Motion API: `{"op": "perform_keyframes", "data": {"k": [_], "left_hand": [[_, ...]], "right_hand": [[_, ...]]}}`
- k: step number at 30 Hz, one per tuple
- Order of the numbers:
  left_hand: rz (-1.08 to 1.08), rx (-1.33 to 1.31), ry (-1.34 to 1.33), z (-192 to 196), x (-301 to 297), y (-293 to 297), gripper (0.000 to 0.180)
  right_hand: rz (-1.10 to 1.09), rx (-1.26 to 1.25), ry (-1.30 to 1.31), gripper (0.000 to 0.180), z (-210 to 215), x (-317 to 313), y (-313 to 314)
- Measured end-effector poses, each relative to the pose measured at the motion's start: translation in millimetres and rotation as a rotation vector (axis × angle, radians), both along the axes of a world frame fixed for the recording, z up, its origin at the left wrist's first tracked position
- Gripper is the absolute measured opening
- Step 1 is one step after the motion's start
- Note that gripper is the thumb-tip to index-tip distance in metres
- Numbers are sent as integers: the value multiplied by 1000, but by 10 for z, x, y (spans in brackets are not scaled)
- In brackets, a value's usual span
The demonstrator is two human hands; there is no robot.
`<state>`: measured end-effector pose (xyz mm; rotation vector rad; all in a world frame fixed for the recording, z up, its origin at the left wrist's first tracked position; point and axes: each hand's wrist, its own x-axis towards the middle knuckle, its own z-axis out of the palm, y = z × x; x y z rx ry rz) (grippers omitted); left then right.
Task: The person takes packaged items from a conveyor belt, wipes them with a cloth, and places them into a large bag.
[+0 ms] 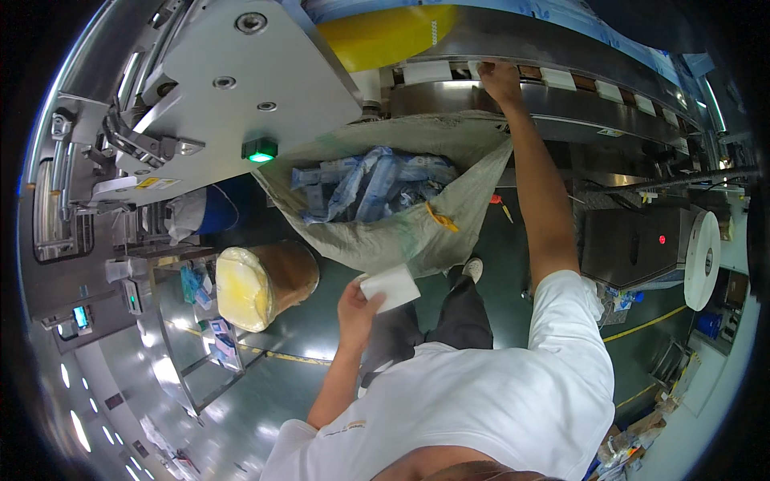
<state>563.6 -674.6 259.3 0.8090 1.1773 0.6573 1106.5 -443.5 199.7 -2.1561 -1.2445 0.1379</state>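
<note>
My left hand (354,313) is closed round one edge of a flat white rectangular pad (391,289), held in front of my legs. My right arm stretches up to the machine's conveyor channel (457,98), where a row of white rectangular pads (557,78) lies spaced out with brown gaps between them. There my right hand (500,82) is bent inward with its fingers curled down beside a white piece; the fingertips are partly hidden. Below the channel hangs a large pale woven sack (361,250), open at the top, holding crumpled blue-and-white film packages (373,184).
A yellow curved guard (389,38) sits above the channel, left of my right hand. A white machine panel (233,88) juts out at upper left. A wrapped drum-like roll (269,280) stands on the floor at left. A dark machine with a white reel (703,260) is at right.
</note>
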Motion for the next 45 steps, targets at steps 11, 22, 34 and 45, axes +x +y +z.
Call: {"op": "perform_keyframes", "data": {"k": [11,22,34,45], "left_hand": [[51,9,-8,-133,-104,14,45],[42,26,-9,-25,-141,64,47],[-221,204,110,201,901,520,37],[-384,769,72,-597,6117,2259,43]], "right_hand": [[-91,-536,-194,65,13,290,186],[-195,-682,-195,69,87,383,314],[-431,-33,-62,54,140,1746,-1041],[-445,189,585,33,120,-822,-4517]]}}
